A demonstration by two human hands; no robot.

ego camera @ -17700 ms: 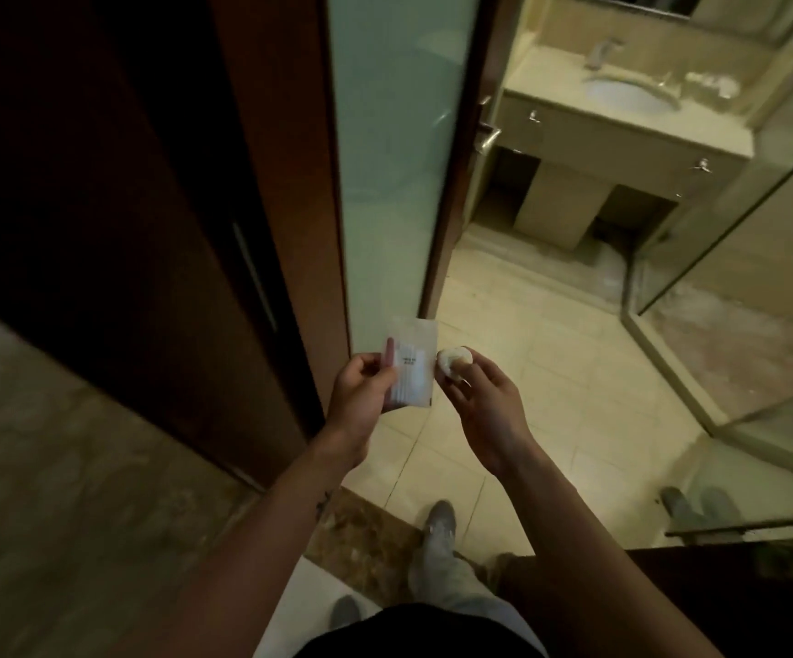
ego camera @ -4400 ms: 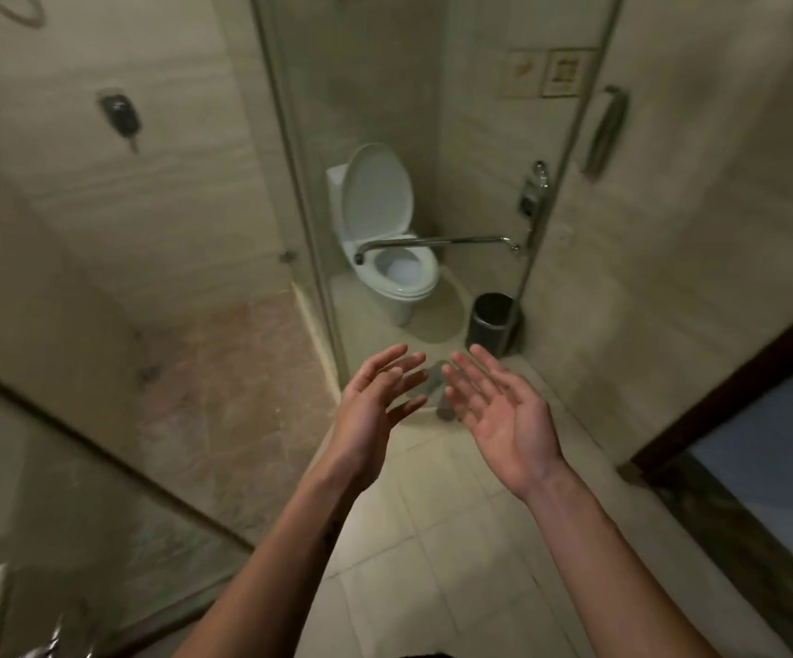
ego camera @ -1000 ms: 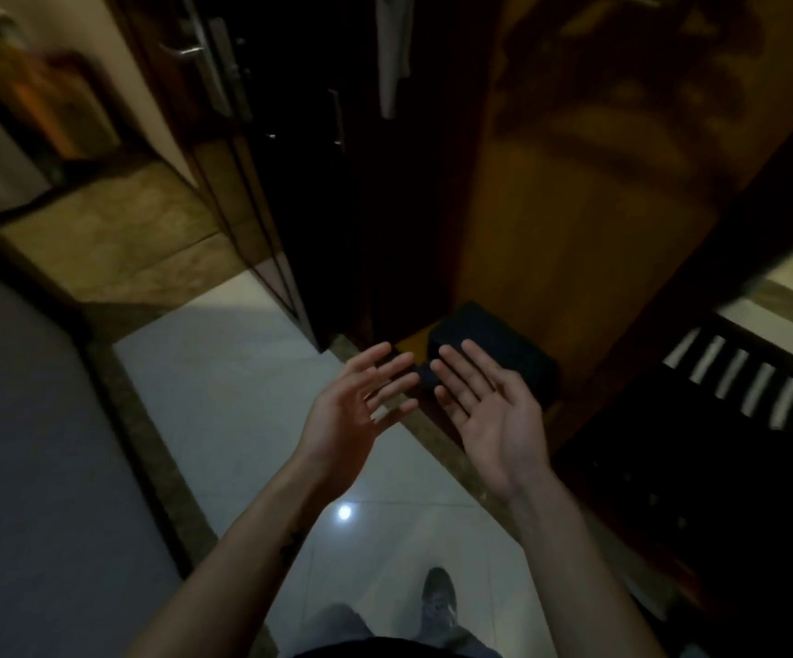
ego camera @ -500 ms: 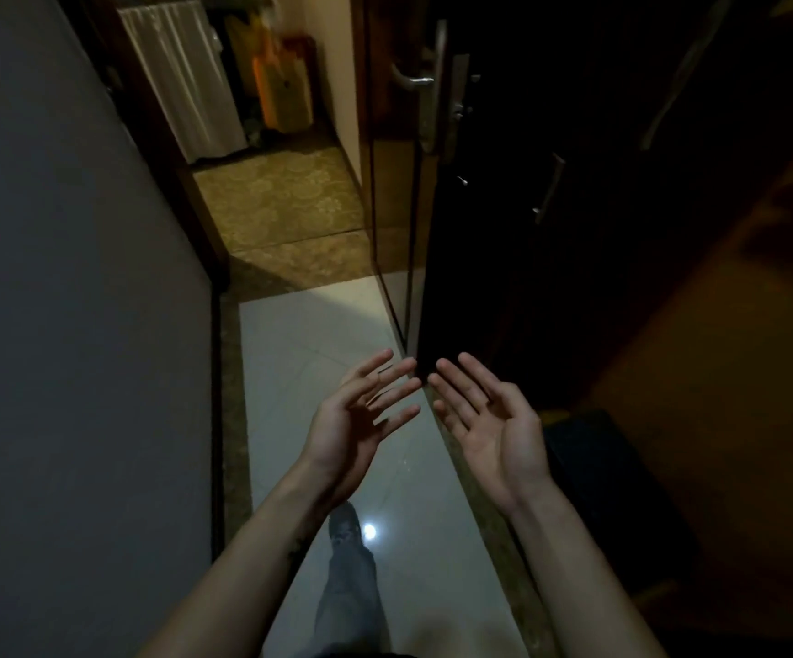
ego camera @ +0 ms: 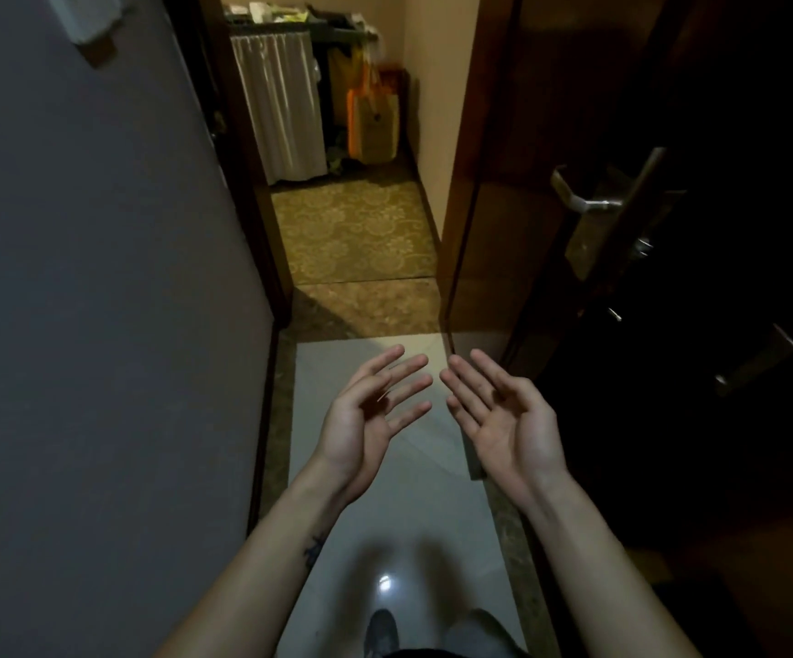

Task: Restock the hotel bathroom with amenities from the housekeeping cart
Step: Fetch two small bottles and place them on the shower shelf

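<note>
My left hand (ego camera: 370,415) and my right hand (ego camera: 503,420) are held out in front of me at waist height, palms turned inward, fingers spread, nothing in either. Far ahead, beyond the open doorway, stands the housekeeping cart (ego camera: 280,102) with a pale striped curtain on its front and small amenity items heaped on its top shelf. An orange and tan bag (ego camera: 373,121) hangs at the cart's right side. The cart is well out of arm's reach.
A grey wall (ego camera: 90,277) runs along my left. The dark wooden room door (ego camera: 598,220) with a metal lever handle (ego camera: 579,197) stands open on my right. White floor tiles lead to patterned corridor carpet (ego camera: 361,235). My shoe shows at the bottom.
The view has swung from the dark wardrobe and door toward the doorway, and the cart now sits straight ahead and closer. Both hands stay open and empty in the same pose.
</note>
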